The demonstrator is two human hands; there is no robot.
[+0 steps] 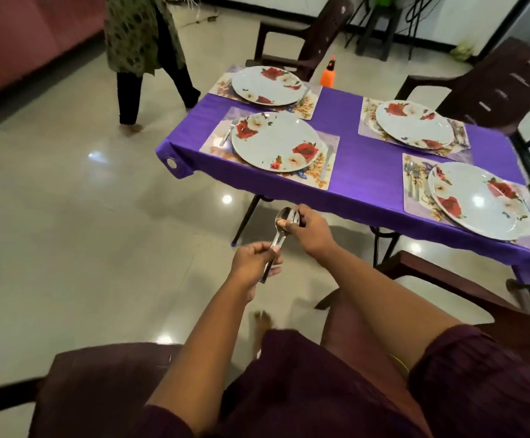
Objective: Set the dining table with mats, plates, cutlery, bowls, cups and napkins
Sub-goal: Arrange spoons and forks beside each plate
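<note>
My left hand (252, 262) grips the handles of a bundle of steel spoons (284, 220) in front of the table's near-left corner. My right hand (309, 230) pinches the bowl end of the spoons. The table (364, 172) wears a purple cloth with several floral mats, each carrying a white rose-patterned plate: one at the near left (276, 142), one at the far left (266, 85), one at the far right (413, 123), one at the near right (478, 200). A fork (229, 131) lies left of the near-left plate, a knife (326, 162) to its right. Cutlery (412, 180) lies left of the near-right plate.
Dark brown plastic chairs stand around the table: one at far left (304, 36), one at far right (503, 83), one near right (440, 279), one just below me (99, 384). An orange bottle (328, 74) sits at the table's far edge. Another person (143, 52) stands on the tiled floor at left.
</note>
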